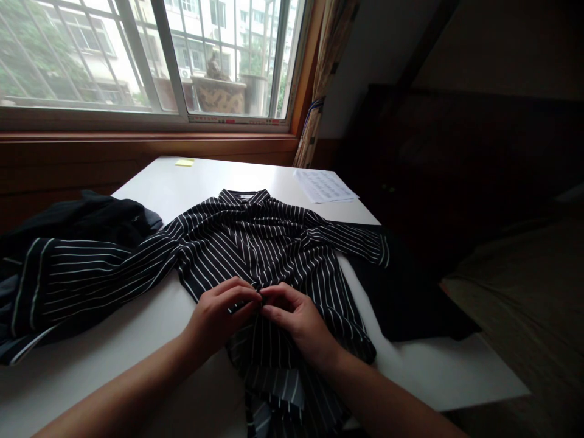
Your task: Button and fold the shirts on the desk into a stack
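A black shirt with white stripes [219, 249] lies front side up on a white table [182, 328], its collar toward the window and its sleeves spread to both sides. My left hand [223, 307] pinches the shirt's front edge near the middle. Right beside it, my right hand [292, 313] pinches the same spot, the fingertips of both hands almost meeting. The cloth is gathered up a little there. Whether a button sits between the fingers is too small to tell. Below my hands the shirt's lower part hangs loosely folded toward me.
Dark clothes [86, 219] are heaped at the left, partly under a sleeve. A black garment [401, 292] lies over the table's right side. Printed sheets [325, 185] and a yellow sticky note [184, 163] rest near the far edge. Beyond stands a window [228, 61] with a curtain [322, 85].
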A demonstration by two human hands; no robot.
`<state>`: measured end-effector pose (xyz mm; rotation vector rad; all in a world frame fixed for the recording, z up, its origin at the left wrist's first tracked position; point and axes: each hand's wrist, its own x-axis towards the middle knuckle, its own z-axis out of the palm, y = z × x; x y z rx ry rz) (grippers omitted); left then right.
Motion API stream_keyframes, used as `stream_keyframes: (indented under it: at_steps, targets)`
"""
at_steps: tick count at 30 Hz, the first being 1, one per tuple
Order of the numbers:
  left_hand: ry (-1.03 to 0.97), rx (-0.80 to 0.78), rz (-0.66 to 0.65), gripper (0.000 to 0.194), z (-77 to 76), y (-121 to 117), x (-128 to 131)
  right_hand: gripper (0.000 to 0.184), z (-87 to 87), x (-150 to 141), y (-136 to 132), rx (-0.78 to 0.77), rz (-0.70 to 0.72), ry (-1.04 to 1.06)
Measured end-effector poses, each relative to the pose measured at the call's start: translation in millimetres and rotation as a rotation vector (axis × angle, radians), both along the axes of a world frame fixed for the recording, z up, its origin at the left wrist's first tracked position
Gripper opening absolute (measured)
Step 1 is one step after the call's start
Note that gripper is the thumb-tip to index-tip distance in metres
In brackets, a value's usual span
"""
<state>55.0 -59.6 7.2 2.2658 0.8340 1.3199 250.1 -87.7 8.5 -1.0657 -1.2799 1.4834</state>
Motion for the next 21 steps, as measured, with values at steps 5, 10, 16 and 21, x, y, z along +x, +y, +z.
stream_keyframes:
  at_steps: [5,10,16,21]
  targets:
    - [-0.033,-0.003,-0.013,0.007,1.4,0.4,-1.6,0.030,1.2,-2.8,-1.4,-0.012,-0.044,0.019]
    - [-0.055,-0.006,-0.020,0.009,2.6,0.3,-2.3,0.020,1.9,-0.5,-4.5,0.069,-0.057,-0.065]
    - [-0.030,0.002,-0.024,0.011,4.9,-0.6,-2.6,0.016,3.3,2.4,-6.7,0.207,-0.071,-0.191]
    - [-0.015,0.024,-0.039,0.012,4.4,-1.8,-2.7,0.012,2.5,2.4,-4.7,0.281,-0.087,-0.250]
